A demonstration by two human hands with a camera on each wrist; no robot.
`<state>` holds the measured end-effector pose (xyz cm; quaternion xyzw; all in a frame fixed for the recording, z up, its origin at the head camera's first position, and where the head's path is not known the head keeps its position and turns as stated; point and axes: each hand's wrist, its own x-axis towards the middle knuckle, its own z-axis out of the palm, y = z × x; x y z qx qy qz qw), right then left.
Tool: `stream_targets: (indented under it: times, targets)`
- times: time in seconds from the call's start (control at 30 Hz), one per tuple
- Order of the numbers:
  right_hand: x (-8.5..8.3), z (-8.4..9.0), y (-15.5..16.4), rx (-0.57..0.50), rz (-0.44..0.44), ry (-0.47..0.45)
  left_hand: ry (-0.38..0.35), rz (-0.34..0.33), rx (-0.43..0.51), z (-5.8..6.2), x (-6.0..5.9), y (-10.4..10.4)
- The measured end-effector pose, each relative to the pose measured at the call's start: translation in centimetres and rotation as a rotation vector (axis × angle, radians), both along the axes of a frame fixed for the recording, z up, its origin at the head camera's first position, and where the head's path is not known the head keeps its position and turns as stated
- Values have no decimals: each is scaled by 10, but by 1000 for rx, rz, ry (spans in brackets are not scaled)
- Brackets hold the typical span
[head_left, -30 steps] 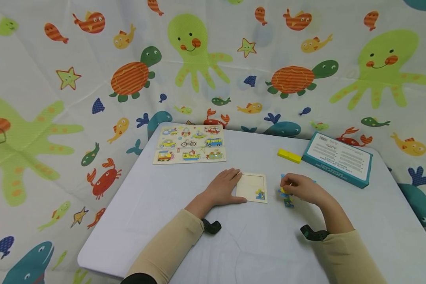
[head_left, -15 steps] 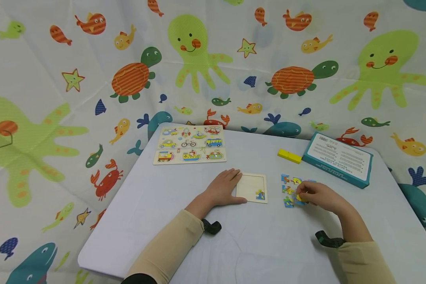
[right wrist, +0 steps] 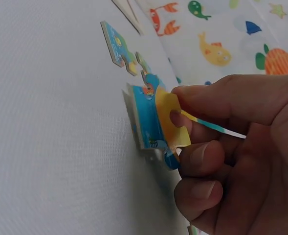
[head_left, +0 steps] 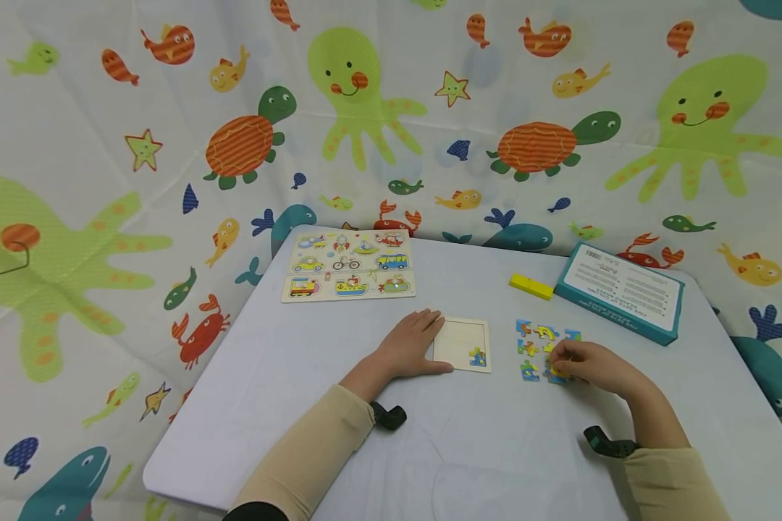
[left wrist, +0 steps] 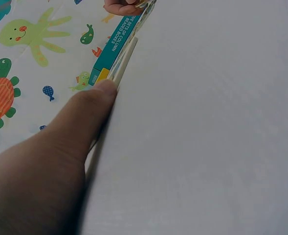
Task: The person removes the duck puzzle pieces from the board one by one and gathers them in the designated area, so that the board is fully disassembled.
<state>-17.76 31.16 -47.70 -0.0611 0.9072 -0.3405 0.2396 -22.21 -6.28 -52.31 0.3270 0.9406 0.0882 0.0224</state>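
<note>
Right wrist: puzzle piece [right wrist: 156, 122] seemingly pinched in right hand [right wrist: 236, 147].

"What is the person wearing?"

"Long beige sleeves on both arms; the left sleeve [head_left: 313, 449] ends just short of the wrist, as does the right sleeve [head_left: 667, 481]."

"Anything on the wrists?"

"Yes. A small black device is strapped under each: the left wrist device [head_left: 389, 416] and the right wrist device [head_left: 609, 443]. Both hands are bare."

Head view looks down at the table [head_left: 365, 405]; wrist views skim it closely.
</note>
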Motion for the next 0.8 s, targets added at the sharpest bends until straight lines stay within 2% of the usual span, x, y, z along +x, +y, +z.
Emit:
stream_targets:
  times: [0.47, 0.8]
  targets:
    - [1, 0, 2, 41, -17, -10, 2, 6, 2, -2, -1, 0]
    - [-1, 8, 4, 35, -15, 9, 10, 4, 0, -5, -2, 0]
